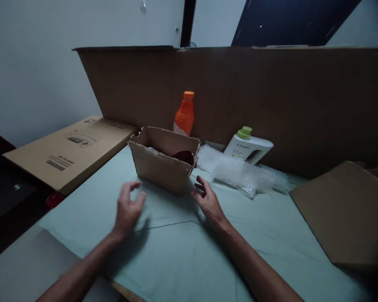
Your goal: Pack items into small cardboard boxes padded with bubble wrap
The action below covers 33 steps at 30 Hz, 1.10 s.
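While an open cardboard box (159, 167) is sitting on the worktop (176, 260), the left hand (128, 209) is hovering in front and the right hand (210, 204) beside the box's near corner, both holding nothing in a loose, wide curl. Bubble wrap (234, 171) is lying to the right.

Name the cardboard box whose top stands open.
The small box in the middle, whose inside shows, with a dark item in it. The flat printed box, left, and brown cardboard, right, present only flat faces.
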Tool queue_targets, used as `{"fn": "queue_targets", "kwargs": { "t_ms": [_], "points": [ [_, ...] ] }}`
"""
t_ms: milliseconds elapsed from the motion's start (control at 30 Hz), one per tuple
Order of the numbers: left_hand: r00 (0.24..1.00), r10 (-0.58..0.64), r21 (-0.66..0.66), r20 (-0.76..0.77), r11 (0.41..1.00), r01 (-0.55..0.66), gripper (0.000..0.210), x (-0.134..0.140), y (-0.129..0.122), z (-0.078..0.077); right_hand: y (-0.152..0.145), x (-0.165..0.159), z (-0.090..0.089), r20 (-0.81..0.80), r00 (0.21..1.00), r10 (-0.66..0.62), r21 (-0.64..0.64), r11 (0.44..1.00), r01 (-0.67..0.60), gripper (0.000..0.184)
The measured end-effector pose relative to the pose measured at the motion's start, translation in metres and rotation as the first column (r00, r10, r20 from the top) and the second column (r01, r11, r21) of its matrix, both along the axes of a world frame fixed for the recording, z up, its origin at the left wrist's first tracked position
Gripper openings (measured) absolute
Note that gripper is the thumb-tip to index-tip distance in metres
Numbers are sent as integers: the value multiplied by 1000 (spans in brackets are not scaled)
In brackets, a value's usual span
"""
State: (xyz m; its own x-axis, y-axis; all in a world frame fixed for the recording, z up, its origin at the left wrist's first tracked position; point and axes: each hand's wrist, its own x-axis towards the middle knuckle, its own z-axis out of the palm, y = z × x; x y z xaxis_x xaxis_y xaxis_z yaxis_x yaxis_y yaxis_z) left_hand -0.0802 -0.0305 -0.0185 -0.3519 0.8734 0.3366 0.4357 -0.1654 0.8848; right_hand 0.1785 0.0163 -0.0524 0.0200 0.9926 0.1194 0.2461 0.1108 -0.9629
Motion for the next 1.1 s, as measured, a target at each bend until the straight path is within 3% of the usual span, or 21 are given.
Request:
{"fn": "queue_targets", "kwargs": {
  "t_ms": [67, 133, 233, 300, 400, 500, 567, 633, 733, 867, 967, 1100],
  "points": [
    [994, 74, 12, 87, 997, -75, 57, -29, 32, 11, -2, -5, -2, 13, 1000, 10, -11, 1000, -10, 72],
    [985, -19, -40, 170, 999, 26, 72, -43, 68, 18, -6, -16, -1, 41, 998, 41, 12, 999, -41, 78],
    [969, -139, -65, 205, 986, 155, 70, -27, 91, 17, -8, -27, 3, 76, 996, 49, 84, 995, -55, 78],
    [967, -157, -71, 200, 982, 174, 66, -6, 68, 5, -7, -21, 6, 74, 997, 22, 69, 997, -27, 69],
    [975, -198, -68, 97, 976, 205, 71, 15, -14, -23, -1, 10, 10, 2, 999, 34, -5, 999, -34, 58],
    [933, -339, -81, -117, 940, 332, 76, 14, -100, -45, 7, 38, 13, -86, 990, 115, -5, 993, -116, 56],
    [879, -432, -105, -202, 902, 419, 83, 5, -129, -51, 9, 43, 14, -81, 992, 97, 2, 995, -97, 54],
    [903, -355, -128, -243, 934, 333, 93, -5, -131, -50, 6, 39, 12, -45, 999, 14, 10, 1000, -14, 53],
    [944, -184, -137, -274, 979, 151, 112, -6, -104, -46, -6, 25, 1, -16, 998, -67, 24, 997, 67, 58],
    [943, -207, -129, -260, 975, 179, 136, 18, -73, -47, -20, 8, -15, -3, 996, -87, 122, 989, 87, 63],
    [967, -137, -103, -217, 988, 117, 135, 37, -69, -47, -26, -9, -21, 4, 997, -81, 173, 982, 80, 65],
    [992, -26, -120, -120, 993, 11, 136, 43, -69, -38, -41, -50, -24, 6, 1000, 25, 201, 979, -25, 67]
  ]
}}
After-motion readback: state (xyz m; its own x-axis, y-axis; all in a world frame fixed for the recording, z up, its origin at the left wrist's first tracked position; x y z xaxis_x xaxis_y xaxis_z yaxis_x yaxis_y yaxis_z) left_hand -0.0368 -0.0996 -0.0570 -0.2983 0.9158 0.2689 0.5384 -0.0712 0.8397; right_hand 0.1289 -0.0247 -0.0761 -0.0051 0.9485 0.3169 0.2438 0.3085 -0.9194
